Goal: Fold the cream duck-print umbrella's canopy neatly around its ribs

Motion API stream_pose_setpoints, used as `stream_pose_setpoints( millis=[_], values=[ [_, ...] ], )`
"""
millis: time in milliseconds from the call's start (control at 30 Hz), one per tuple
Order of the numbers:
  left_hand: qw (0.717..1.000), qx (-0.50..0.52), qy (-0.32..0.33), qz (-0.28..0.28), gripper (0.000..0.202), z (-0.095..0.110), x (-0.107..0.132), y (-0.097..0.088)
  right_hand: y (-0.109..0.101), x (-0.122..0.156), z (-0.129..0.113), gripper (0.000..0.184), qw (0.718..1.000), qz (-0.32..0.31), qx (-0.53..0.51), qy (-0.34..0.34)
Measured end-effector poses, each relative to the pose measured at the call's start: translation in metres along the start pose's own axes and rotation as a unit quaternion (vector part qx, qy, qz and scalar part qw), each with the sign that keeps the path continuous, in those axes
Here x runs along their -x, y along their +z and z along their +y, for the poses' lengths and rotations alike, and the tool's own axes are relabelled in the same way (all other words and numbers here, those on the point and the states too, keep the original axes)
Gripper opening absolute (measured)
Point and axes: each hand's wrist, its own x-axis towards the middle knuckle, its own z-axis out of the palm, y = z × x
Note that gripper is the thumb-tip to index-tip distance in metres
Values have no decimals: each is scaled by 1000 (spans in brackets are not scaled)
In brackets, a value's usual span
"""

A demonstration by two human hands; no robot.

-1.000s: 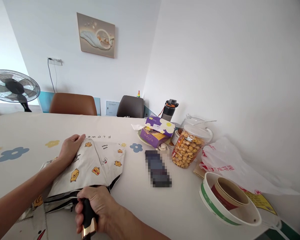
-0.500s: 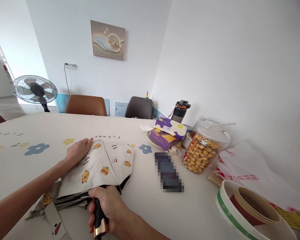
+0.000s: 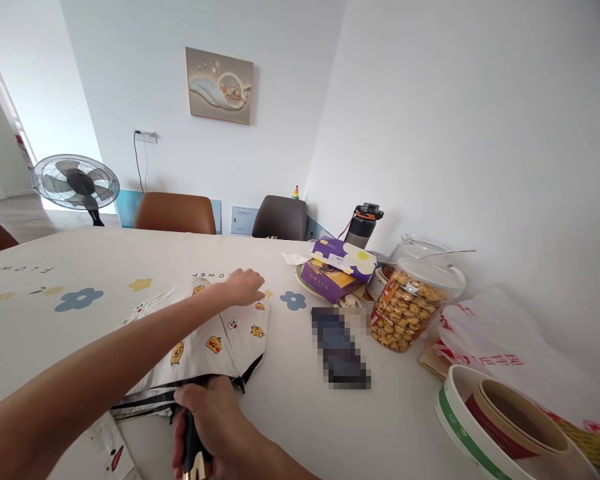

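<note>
Apparently mid-straightening: lower left, the right hand (image 3: 220, 417) grips the duck-print umbrella (image 3: 240, 350) by its handle (image 3: 193, 437); the left hand (image 3: 244, 287), fingers extended, overlies it; the next move needs steadiness.

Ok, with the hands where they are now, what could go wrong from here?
The layered edges of the umbrella sit right by the right hand on its black handle, so fabric could get pinched there. The left arm crosses over the canopy, with the left hand near its far end, so a badly lying panel underneath could go unseen. A blurred dark object lies to the right; a wide swing that way might knock it.
</note>
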Motion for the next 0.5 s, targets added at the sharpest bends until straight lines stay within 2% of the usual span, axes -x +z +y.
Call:
stream_pose_setpoints(
  millis=[100, 233, 500],
  values=[
    [999, -3, -2, -45, 31, 17, -23, 16, 2, 3, -2, 10, 1000, 16, 6, 13],
    [997, -1, -21, -74, 37, 17, -35, 27, 2, 4, -4, 11, 999, 18, 24, 43],
    [984, 80, 13, -157, 21, 6, -28, -1, 4, 7, -6, 16, 1000, 9, 12, 21]
  ],
)
